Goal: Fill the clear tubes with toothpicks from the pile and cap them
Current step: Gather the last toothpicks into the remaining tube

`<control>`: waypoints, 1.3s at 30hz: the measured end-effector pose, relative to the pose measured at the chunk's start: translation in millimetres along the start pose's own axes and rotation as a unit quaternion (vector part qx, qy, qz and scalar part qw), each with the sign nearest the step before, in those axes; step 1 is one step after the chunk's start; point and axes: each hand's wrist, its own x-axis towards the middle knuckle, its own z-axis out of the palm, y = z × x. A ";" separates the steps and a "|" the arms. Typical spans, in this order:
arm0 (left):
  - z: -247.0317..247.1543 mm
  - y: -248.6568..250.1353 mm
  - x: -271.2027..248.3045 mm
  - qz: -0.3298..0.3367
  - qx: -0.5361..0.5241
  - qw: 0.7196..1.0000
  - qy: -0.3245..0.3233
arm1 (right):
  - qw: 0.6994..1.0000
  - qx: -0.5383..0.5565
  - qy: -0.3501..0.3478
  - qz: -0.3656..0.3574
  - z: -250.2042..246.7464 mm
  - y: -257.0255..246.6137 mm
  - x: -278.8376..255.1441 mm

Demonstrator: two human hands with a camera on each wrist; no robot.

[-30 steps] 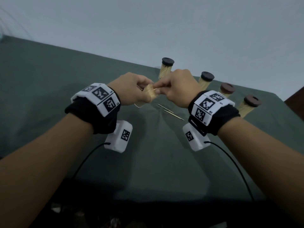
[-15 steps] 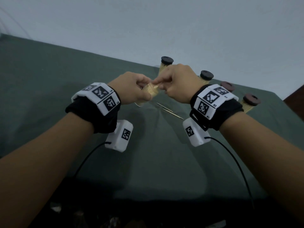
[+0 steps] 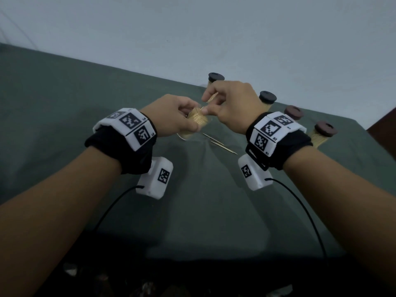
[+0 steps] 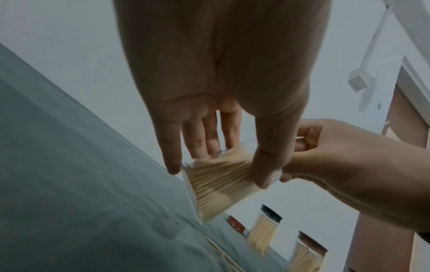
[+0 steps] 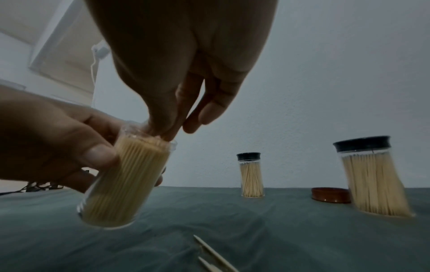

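— What did the left hand (image 3: pixel 171 113) do at that moment?

— It gripped the open clear tube (image 5: pixel 123 184) with thumb and fingers around its wall, and held it tilted above the counter (image 3: pixel 64 108), not touching the green cloth. The tube was already packed with toothpicks up to near its mouth, and it had no cap on it.

— And the right hand (image 3: pixel 231 106)?

— Its thumb and fingers were pinched together at the mouth of the tube, on the tips of the toothpicks. In the head view a few toothpicks (image 3: pixel 212 97) stood out between the fingers, so it was grasping them. How many, I could not tell.

— Where were the other toothpicks?

— Only a few loose toothpicks (image 3: pixel 220 144) lay on the cloth, just under the hands and a little toward the right.

— Were other tubes there?

— Yes, four capped tubes stood upright in a row behind the hands, all full. Two had black caps, the far one (image 3: pixel 215 79) and the next one (image 3: pixel 267 97). Two had brown caps, one (image 3: pixel 294 112) near the right wrist and one (image 3: pixel 324 133) at the right end. In the right wrist view one loose brown cap (image 5: pixel 330 195) lay on the cloth, between the two black-capped tubes.
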 end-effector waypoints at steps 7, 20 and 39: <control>1.6 -3.8 2.6 -0.011 0.012 1.000 0.003 | 0.998 0.005 0.062 0.013 -3.7 10.7 -7.8; -0.2 -3.8 4.3 -0.012 0.058 0.998 0.013 | 0.942 -0.197 -0.224 0.154 4.6 36.8 -21.3; -4.4 -9.2 6.6 -0.026 0.113 0.993 0.026 | 0.947 -0.218 -0.194 0.134 24.1 35.6 -6.3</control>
